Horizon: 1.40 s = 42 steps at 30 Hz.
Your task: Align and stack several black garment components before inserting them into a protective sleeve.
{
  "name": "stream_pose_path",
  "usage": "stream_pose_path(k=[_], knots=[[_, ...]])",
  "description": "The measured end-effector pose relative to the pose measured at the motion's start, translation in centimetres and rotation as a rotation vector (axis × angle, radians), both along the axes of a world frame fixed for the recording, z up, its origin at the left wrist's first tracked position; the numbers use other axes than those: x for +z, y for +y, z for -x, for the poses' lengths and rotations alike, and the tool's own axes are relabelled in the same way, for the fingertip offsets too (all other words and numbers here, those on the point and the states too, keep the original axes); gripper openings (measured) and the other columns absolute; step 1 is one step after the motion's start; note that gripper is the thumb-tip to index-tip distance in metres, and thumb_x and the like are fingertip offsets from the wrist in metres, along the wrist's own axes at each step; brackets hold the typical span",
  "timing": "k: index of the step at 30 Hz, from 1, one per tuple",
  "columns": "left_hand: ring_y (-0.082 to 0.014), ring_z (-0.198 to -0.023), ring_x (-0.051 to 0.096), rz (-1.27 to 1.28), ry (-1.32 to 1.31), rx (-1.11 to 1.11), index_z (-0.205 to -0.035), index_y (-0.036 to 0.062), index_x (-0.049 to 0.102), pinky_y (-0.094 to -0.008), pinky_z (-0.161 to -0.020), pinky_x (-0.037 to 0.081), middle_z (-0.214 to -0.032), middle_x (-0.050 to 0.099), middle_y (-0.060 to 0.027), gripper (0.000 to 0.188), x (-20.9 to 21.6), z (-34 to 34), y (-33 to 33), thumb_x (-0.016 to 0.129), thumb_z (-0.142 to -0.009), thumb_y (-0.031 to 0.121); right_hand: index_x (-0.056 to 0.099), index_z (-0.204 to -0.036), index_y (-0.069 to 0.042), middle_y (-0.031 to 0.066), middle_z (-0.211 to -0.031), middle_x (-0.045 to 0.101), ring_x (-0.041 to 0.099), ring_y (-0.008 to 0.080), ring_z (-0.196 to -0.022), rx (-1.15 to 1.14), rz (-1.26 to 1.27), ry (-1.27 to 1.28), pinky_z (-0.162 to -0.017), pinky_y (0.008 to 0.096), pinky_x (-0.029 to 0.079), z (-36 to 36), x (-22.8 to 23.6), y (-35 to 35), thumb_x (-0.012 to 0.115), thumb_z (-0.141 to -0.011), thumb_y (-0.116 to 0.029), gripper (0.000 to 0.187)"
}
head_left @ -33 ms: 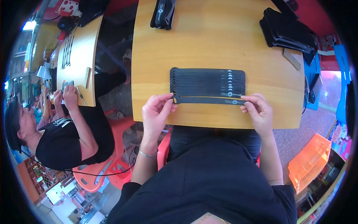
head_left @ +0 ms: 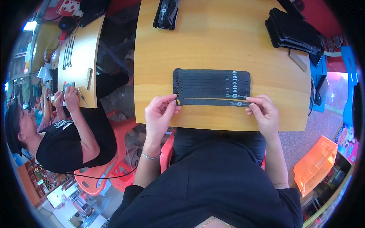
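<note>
A single black cable strap [head_left: 209, 102] with pale printing near its right end is stretched level between my two hands. My left hand [head_left: 159, 114] pinches its slotted left end between thumb and fingers. At the other end, my right hand [head_left: 265, 116] pinches the tip the same way. Just beyond the strap lies an overlapping row of similar black straps [head_left: 205, 80], flat on the wooden table [head_left: 220, 47], with their slotted heads on the left and printed marks toward the right. The held strap runs parallel to the row's near edge, with a narrow gap.
At the far edge stands a bundle of black straps [head_left: 165, 15]. A black stack [head_left: 292, 32] sits at the far right, beside a small wooden strip [head_left: 297, 60]. An orange basket [head_left: 315, 165] is right of the table. A co-worker [head_left: 62, 146] sits at another table [head_left: 81, 49] on the left.
</note>
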<state>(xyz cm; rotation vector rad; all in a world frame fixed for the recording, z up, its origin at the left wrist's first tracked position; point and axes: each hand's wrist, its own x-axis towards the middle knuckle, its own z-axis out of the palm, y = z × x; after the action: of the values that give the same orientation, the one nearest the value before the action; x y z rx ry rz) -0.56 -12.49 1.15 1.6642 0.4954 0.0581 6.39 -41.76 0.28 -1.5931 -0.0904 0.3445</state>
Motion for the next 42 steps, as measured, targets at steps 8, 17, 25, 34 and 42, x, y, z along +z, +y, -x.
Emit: stream_pose_path(k=[8, 17, 25, 34, 42], knots=[[-0.0085, -0.073, 0.063, -0.062, -0.008, 0.044, -0.104, -0.0044, 0.061, -0.0196, -0.066, 0.051, -0.084, 0.063, -0.0035, 0.017, -0.7, -0.6, 0.0, 0.059, -0.087, -0.006, 0.060, -0.106, 0.000, 0.0016, -0.086, 0.060, 0.060, 0.0071, -0.072, -0.054, -0.045, 0.099, -0.064, 0.0199, 0.050, 0.0, -0.5, 0.0, 0.061, -0.089, 0.000, 0.017], [-0.0034, -0.068, 0.056, -0.175, -0.028, 0.041, -0.105, -0.0030, 0.061, -0.0165, -0.060, 0.046, -0.078, 0.059, 0.0000, 0.022, -1.5, -0.9, 0.1, 0.060, -0.084, -0.007, 0.059, -0.102, -0.001, 0.0015, -0.085, 0.061, 0.059, 0.0060, -0.069, -0.075, -0.016, 0.093, -0.061, 0.0194, 0.049, -0.3, -0.5, 0.5, 0.062, -0.088, -0.001, 0.014], [-0.0020, -0.067, 0.053, -0.124, -0.011, 0.053, -0.109, -0.0014, 0.059, -0.0151, -0.058, 0.044, -0.079, 0.057, 0.0013, 0.027, -1.2, -1.4, 0.0, 0.060, -0.083, -0.008, 0.057, -0.104, -0.001, 0.0020, -0.086, 0.059, 0.058, 0.0059, -0.068, -0.089, -0.004, 0.092, -0.059, 0.0187, 0.048, -0.5, -0.5, 0.4, 0.062, -0.087, 0.003, 0.018], [-0.0017, -0.066, 0.052, -0.134, 0.012, 0.059, -0.111, -0.0001, 0.057, -0.0146, -0.058, 0.043, -0.078, 0.057, 0.0009, 0.031, -1.2, -1.5, 0.0, 0.061, -0.081, -0.008, 0.055, -0.106, 0.000, 0.0019, -0.084, 0.056, 0.057, 0.0063, -0.067, -0.098, 0.001, 0.104, -0.059, 0.0183, 0.047, -0.6, -0.3, 0.7, 0.062, -0.085, 0.005, 0.022], [-0.0015, -0.065, 0.052, -0.119, 0.009, 0.068, -0.110, -0.0003, 0.057, -0.0144, -0.058, 0.042, -0.077, 0.058, 0.0010, 0.031, -1.4, -1.5, 0.2, 0.061, -0.081, -0.008, 0.054, -0.105, 0.000, 0.0020, -0.084, 0.056, 0.057, 0.0065, -0.067, -0.112, 0.010, 0.098, -0.058, 0.0183, 0.047, -0.6, -0.1, 1.0, 0.063, -0.085, 0.005, 0.023]])
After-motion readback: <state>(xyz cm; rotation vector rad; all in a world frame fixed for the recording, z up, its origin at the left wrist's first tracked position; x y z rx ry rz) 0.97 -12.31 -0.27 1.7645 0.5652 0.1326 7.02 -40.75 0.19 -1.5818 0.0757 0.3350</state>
